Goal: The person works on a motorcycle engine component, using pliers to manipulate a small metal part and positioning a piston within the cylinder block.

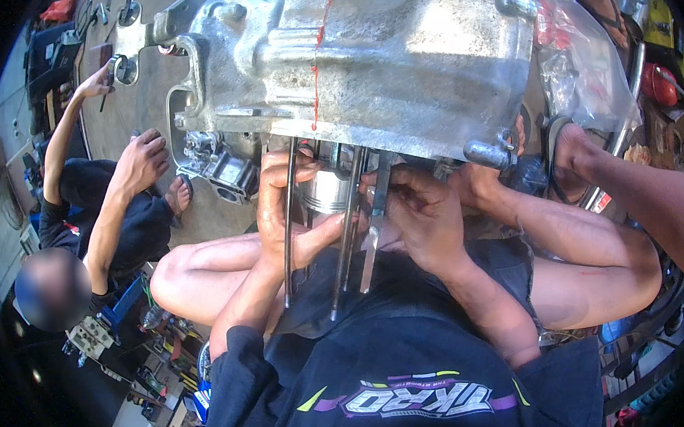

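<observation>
A large cast-metal engine case [379, 60] with a thin red line spans the upper middle. Below it, several long dark studs [289, 249] hang down around a silver piston [325, 192]. My left hand [282, 214] is closed round the piston, fingers at its upper left and thumb along its lower side. My right hand [429, 215] is closed at the piston's right side; whatever its fingertips hold is hidden. A flat metal bar [372, 251] runs down beside that hand. A carburetor-like metal part [224, 174] sits left of the piston.
A co-worker [99, 195] sits at the left, hands on small hardware. Another person's bare leg [634, 193] is at the right. A clear plastic bag [587, 85], red and yellow items and tools crowd the right rim. More tools [155, 377] lie at lower left.
</observation>
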`<state>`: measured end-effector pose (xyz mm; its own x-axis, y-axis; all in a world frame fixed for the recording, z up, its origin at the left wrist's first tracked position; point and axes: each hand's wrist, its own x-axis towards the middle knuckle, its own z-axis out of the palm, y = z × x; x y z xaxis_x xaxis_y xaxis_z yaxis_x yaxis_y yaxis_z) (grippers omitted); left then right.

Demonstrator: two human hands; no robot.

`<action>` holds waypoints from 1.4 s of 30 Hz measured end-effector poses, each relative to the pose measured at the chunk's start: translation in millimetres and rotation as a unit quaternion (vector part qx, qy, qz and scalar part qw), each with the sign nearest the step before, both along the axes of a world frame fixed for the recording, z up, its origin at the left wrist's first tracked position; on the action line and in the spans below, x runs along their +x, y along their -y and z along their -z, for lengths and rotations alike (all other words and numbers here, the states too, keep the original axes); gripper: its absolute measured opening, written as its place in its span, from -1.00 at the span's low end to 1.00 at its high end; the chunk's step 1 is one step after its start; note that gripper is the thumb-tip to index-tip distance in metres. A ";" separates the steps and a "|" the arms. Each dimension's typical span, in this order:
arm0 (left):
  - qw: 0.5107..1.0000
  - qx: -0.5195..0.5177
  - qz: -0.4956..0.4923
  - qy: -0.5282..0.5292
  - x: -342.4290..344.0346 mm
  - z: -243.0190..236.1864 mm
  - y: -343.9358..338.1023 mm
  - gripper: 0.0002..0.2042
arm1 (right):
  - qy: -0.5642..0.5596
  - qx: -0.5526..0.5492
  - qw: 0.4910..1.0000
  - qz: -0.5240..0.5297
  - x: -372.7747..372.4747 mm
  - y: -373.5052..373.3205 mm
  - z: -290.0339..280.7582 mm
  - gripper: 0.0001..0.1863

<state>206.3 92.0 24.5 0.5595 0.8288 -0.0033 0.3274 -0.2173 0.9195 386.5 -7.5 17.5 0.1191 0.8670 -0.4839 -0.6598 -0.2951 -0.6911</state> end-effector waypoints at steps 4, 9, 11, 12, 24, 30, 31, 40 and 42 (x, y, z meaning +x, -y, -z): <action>1.000 0.005 0.013 -0.022 1.0 -5.2 -2.0 -0.38 | -0.018 -0.026 0.999 0.019 -5.8 8.0 7.4 -0.78; 0.994 0.020 -0.094 0.054 -12.9 -12.6 14.7 -0.45 | -0.002 -0.109 0.991 0.076 6.7 22.3 -5.1 -0.79; 0.977 0.088 -0.190 0.027 -41.1 -29.4 35.1 -0.54 | 0.022 -0.096 0.992 0.082 12.6 37.8 -20.2 -0.76; 0.972 0.147 -0.182 0.004 -48.0 -38.8 44.0 -0.62 | 0.046 -0.095 0.990 0.090 17.7 47.8 -28.1 -0.74; 0.998 0.048 -0.002 -0.046 34.7 -122.7 95.1 -0.82 | -0.052 0.068 0.994 0.060 -3.3 83.4 -93.6 -0.71; 0.993 -0.098 0.032 -0.049 16.7 -133.1 94.7 -0.89 | 0.370 0.298 0.874 -0.104 18.6 72.2 -82.2 -0.65; 0.991 -0.114 0.046 -0.057 14.8 -135.8 92.8 -0.89 | 0.393 0.317 0.858 -0.097 18.6 67.3 -82.1 -0.59; 0.947 -0.320 0.015 -0.007 6.2 -138.2 95.8 -0.89 | 0.416 0.417 0.802 -0.093 24.6 54.8 -78.8 -0.59; 0.912 -0.409 -0.029 0.021 6.5 -137.7 99.3 -0.90 | 0.420 0.403 0.807 -0.095 24.5 56.6 -80.3 -0.63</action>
<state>212.9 -7.4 162.2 0.5288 0.5868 -0.6132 0.2779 0.5630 0.7783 411.0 -64.0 97.9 -0.0613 0.9007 0.4300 0.1467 0.4343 -0.8888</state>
